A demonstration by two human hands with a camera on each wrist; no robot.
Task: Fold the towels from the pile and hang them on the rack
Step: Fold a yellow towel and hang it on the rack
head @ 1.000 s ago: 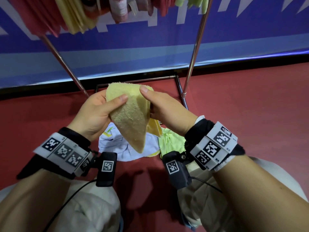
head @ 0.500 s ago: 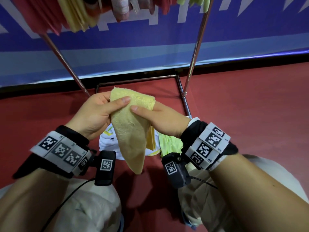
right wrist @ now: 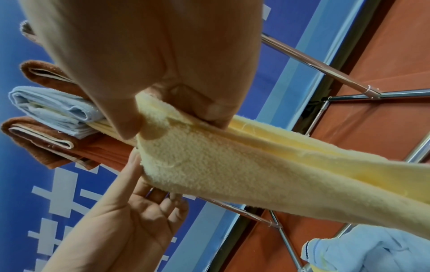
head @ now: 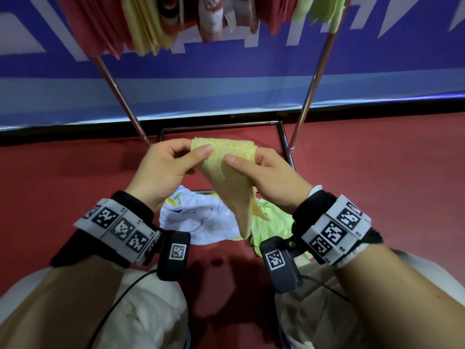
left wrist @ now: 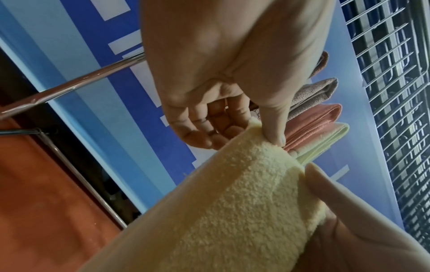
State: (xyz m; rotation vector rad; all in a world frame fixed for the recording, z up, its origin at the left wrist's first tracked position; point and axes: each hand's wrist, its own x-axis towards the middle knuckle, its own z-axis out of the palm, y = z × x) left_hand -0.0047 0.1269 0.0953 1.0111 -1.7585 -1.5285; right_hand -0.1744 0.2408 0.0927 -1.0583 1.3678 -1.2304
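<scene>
A folded yellow towel (head: pixel 231 177) hangs in front of me, tapering to a point below. My left hand (head: pixel 171 162) pinches its upper left corner between thumb and fingers. My right hand (head: pixel 264 170) pinches the upper right part, thumb on the front. In the left wrist view the yellow towel (left wrist: pixel 232 202) sits under the thumb tip. The right wrist view shows the same towel (right wrist: pixel 232 165) gripped at its folded end. On the floor below lies the pile: a white towel (head: pixel 198 217) and a light green towel (head: pixel 269 225). The metal rack (head: pixel 309 96) stands behind, with several folded towels (head: pixel 151 28) hung on top.
A blue and white banner wall (head: pixel 226 84) runs behind the rack. The rack's base bars (head: pixel 221 125) frame the red floor (head: pixel 377 185) under the towel. My knees in light trousers (head: pixel 151 311) are at the bottom.
Both hands have risen slightly with the yellow towel. The right thumb has shifted down and left along the front, closer to the left thumb, and the towel's top edge is now wider.
</scene>
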